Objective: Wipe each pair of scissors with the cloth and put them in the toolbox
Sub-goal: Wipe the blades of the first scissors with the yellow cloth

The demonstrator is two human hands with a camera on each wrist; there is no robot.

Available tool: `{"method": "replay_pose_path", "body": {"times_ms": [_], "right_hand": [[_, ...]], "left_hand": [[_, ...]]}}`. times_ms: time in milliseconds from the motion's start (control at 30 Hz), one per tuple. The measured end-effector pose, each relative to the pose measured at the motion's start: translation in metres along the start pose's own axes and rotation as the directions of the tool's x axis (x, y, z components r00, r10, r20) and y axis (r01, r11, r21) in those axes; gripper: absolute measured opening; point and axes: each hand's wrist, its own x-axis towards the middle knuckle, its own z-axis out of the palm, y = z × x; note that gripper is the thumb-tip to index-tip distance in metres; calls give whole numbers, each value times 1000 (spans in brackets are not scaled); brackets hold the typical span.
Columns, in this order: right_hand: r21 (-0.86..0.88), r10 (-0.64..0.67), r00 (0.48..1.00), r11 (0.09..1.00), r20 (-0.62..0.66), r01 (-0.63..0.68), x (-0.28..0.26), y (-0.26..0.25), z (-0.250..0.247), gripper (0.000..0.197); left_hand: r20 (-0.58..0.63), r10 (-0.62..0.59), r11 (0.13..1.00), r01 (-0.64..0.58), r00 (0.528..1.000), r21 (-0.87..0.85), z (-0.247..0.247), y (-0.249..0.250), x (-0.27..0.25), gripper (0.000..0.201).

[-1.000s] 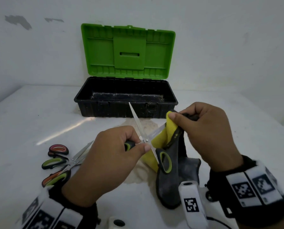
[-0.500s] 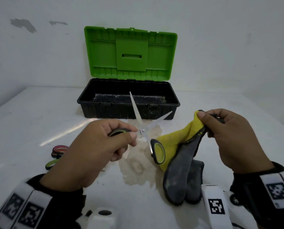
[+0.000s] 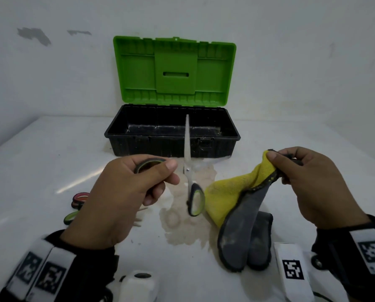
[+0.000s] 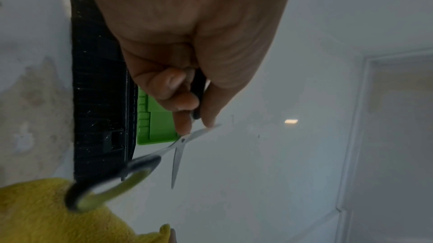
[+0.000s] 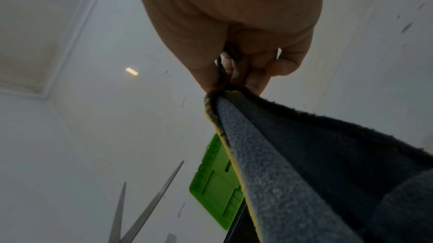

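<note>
My left hand (image 3: 160, 168) grips one black-and-green handle loop of a pair of scissors (image 3: 187, 147). Their blades point up toward the toolbox, and the other loop (image 3: 195, 202) hangs free. The wrist views show the blades (image 5: 150, 210) slightly apart. My right hand (image 3: 276, 160) pinches the top corner of a yellow-and-grey cloth (image 3: 230, 192), which hangs down to the table just right of the scissors without touching them. The black toolbox (image 3: 173, 147) stands behind with its green lid (image 3: 173, 70) up and nothing visible inside. In the left wrist view my left hand (image 4: 194, 117) holds the scissors (image 4: 180, 154) above the cloth (image 4: 46, 219).
More scissors lie on the white table at the left, partly hidden by my left hand: red handles (image 3: 80, 197) and a green handle (image 3: 70, 216). A brownish stain (image 3: 188, 214) marks the table in front of the toolbox. A white wall stands close behind it.
My hands have moved apart and the scissors have come off the cloth. The wide-open blades have swung nearly together and now point upright toward the toolbox.
</note>
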Motion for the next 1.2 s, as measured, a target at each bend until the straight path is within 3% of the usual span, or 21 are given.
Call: {"method": "replay_pose_path", "body": {"times_ms": [100,233,333,500,633,833,933,1067,1200], "right_hand": [[-15,-15,999,1000,38,16,0,-1,2,17],[-17,-114,988,993,105,116,-7,-11,9,11],[16,-179,960,984,216,180,-17,-23,17,4],[16,-228,880,970,417,243,-27,-37,28,9],[-16,-278,850,948,447,318,-33,-43,32,10],[-147,-356,874,895,329,420,-41,-43,40,13],[-174,-374,877,883,301,436,-45,-44,43,11],[-167,-436,824,839,361,517,-54,-48,47,18],[-223,-497,791,777,356,589,-62,-43,54,17]], "left_hand": [[-27,-15,998,13,1000,-63,3,-2,0,29],[-109,-31,1000,31,994,1,14,-7,2,43],[-124,-43,999,43,991,-1,23,-13,4,44],[23,-194,954,194,981,-229,34,-17,5,40],[129,-251,890,281,959,-359,37,-16,2,33],[88,-232,890,248,969,-382,46,-20,-3,29],[7,-196,907,184,981,-378,55,-19,-5,31],[-129,-105,949,61,986,-309,62,-18,-5,33],[-176,-28,972,-14,984,-234,64,-16,-4,30]]}}
